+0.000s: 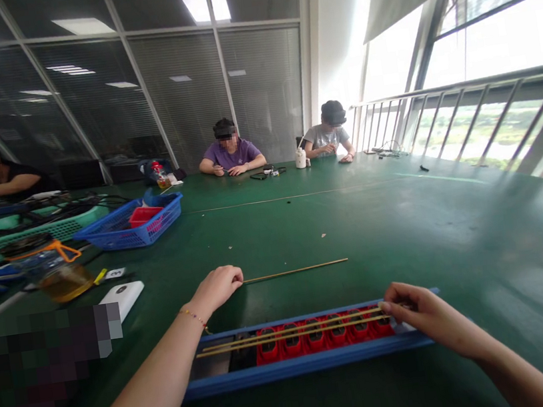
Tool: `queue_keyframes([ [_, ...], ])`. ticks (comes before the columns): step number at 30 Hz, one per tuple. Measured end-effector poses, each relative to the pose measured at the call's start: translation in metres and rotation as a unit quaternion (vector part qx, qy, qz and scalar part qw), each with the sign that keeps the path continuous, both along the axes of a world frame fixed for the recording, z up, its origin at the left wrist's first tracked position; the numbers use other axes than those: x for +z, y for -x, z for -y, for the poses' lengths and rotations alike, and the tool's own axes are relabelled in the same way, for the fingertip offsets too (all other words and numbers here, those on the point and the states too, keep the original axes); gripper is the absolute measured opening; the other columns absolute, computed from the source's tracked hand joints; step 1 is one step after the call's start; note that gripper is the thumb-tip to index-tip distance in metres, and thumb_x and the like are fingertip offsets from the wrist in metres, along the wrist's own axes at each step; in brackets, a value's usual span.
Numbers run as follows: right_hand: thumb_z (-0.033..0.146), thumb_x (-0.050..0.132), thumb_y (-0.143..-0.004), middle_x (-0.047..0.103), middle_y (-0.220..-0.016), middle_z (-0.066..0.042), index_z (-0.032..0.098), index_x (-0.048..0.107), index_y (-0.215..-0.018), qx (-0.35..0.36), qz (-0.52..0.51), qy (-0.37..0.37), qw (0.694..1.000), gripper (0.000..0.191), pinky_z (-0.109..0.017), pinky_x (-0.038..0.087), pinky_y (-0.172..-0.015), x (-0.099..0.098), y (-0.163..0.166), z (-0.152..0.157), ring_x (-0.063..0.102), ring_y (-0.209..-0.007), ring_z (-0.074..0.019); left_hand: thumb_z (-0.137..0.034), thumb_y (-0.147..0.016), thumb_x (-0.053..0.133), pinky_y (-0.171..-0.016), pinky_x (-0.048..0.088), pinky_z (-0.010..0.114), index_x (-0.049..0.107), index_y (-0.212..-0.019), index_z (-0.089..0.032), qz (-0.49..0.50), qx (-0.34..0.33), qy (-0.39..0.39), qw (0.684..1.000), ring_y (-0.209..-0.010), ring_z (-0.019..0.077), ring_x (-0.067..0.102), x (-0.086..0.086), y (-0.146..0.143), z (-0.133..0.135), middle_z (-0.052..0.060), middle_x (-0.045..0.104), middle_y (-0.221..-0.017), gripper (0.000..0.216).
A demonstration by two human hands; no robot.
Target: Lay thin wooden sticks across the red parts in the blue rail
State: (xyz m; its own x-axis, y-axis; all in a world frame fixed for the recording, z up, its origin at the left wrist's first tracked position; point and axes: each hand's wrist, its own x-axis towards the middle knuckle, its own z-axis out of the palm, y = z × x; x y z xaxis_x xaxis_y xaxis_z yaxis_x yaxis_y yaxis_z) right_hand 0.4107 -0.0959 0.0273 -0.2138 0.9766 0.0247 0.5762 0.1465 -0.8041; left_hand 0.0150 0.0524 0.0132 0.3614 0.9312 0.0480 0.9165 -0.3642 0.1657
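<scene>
A thin light-brown stick (296,270) lies along the green tabletop, its left end pinched by my left hand (217,290). Nearer to me is a long blue tray (309,366) with a row of red holders (293,345) that have dark centres. Two similar thin sticks (314,327) stretch lengthwise above these holders. My right hand (413,307), at the tray's right end, has its fingers closed on the right ends of the two sticks. Something whitish beneath that hand is partly hidden, and I cannot make it out.
On the left are a blue basket (170,219) with a red box, a green basket (65,227) with cables, a jar of amber liquid (65,281) and a white device (130,297). Co-workers sit across the table, near a white bottle (300,157).
</scene>
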Motion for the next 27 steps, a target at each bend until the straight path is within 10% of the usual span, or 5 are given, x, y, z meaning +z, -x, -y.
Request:
queue_keyframes([
  [8, 0.048, 0.043, -0.083, 0.05, -0.064, 0.002, 0.019, 0.051, -0.066, -0.165, -0.048, -0.092, 0.981, 0.034, -0.022, 0.036, -0.061, 0.007, -0.013, -0.004, 0.046, -0.064, -0.0132, -0.026, -0.077, 0.05, -0.064, 0.037, 0.023, 0.062, -0.078, -0.025, 0.028, -0.002, -0.01, 1.0, -0.075, 0.014, 0.056, -0.008, 0.002, 0.001, 0.0, 0.062, -0.084, 0.012],
  [20, 0.055, 0.045, -0.079, 0.051, -0.065, 0.0, 0.02, 0.053, -0.065, -0.26, 0.023, -0.107, 0.959, 0.038, -0.024, 0.034, -0.054, 0.003, -0.107, -0.014, 0.044, -0.061, -0.0147, -0.026, -0.078, 0.049, -0.064, 0.038, 0.024, 0.06, -0.078, -0.024, 0.051, -0.004, -0.017, 0.999, -0.074, 0.0142, 0.055, -0.015, 0.005, 0.001, 0.0, 0.059, -0.083, 0.011],
  [27, 0.057, 0.047, -0.076, 0.044, -0.051, 0.003, 0.019, 0.055, -0.064, -0.228, 0.054, -0.085, 0.968, 0.041, -0.024, 0.033, -0.048, -0.002, -0.092, -0.035, 0.04, -0.05, -0.0121, -0.025, -0.077, 0.048, -0.067, 0.039, 0.024, 0.061, -0.079, -0.023, 0.053, -0.002, -0.014, 0.998, -0.076, 0.0147, 0.055, -0.013, 0.003, 0.002, 0.002, 0.06, -0.083, 0.013],
])
